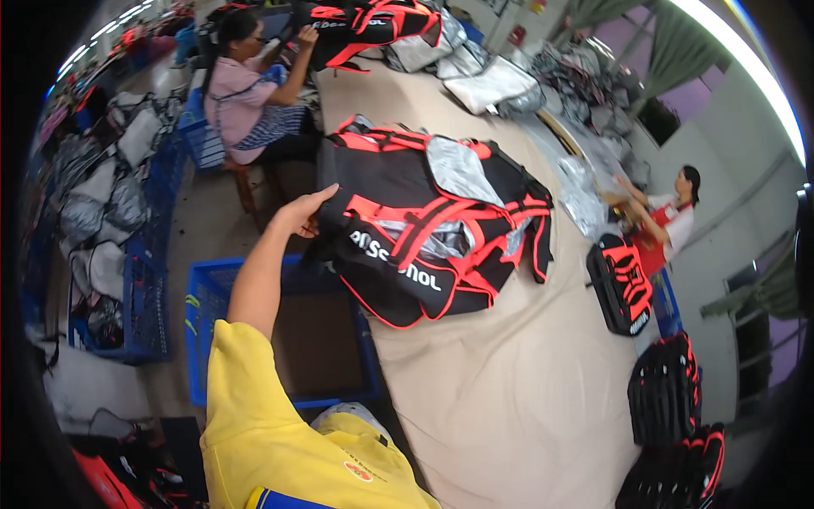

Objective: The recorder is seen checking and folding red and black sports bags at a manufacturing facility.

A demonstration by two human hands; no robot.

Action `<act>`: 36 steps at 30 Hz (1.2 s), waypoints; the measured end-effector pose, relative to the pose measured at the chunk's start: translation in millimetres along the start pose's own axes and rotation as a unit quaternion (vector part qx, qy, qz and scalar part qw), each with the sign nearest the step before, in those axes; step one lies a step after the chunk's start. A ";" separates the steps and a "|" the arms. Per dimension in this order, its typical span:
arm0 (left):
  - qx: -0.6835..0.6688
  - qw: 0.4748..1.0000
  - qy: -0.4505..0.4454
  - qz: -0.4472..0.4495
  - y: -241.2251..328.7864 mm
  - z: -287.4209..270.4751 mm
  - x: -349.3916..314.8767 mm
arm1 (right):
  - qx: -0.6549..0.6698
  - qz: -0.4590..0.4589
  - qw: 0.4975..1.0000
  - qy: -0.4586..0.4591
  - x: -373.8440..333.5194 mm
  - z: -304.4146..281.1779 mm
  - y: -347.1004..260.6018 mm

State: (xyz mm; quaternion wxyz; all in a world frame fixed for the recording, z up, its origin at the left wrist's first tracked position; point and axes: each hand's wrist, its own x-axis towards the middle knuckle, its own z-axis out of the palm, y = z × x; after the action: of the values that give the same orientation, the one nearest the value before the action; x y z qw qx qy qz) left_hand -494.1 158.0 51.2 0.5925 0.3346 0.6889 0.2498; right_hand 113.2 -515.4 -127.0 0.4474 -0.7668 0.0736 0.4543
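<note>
Points of possible slip, snag and tangle

Left: an open-topped, rectangular blue plastic crate stands beneath the person's left arm; fabric slipping off on this side could drop into it or catch on its rim. Left of centre: the left hand has its grip closed on the near-left edge of a large, soft black fabric bag with red trim. The right hand is not visible; its state cannot be told. Centre: the bag lies on a long table under a wrinkled beige cloth, its held edge apparently overhanging. A one-sided pull could twist the limp body or drag the slack cloth along. The silver-grey fabric panel on top could fold under and snag a strap. Right: a smaller black-and-red bag sits near the opposite edge, where a hard push might topple it.
</note>
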 end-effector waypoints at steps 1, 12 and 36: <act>-0.010 0.999 -0.032 -0.004 5.5 -1.8 9.0 | 0.000 0.001 1.000 0.014 -9.9 -5.1 7.8; 0.147 0.826 -0.066 0.540 82.8 197.0 -75.5 | -0.004 -0.045 0.995 0.085 -66.1 -37.7 60.6; 0.584 0.495 -0.332 0.551 -328.2 468.2 -379.1 | 0.286 -0.418 0.862 -0.020 -194.8 -121.6 -41.8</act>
State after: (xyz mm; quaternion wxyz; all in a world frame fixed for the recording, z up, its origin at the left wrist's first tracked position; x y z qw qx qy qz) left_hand -59.7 -367.3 -26.8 0.1891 0.9742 0.1059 -0.0631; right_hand 99.4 -639.6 70.2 0.7961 -0.5551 -0.1360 0.1988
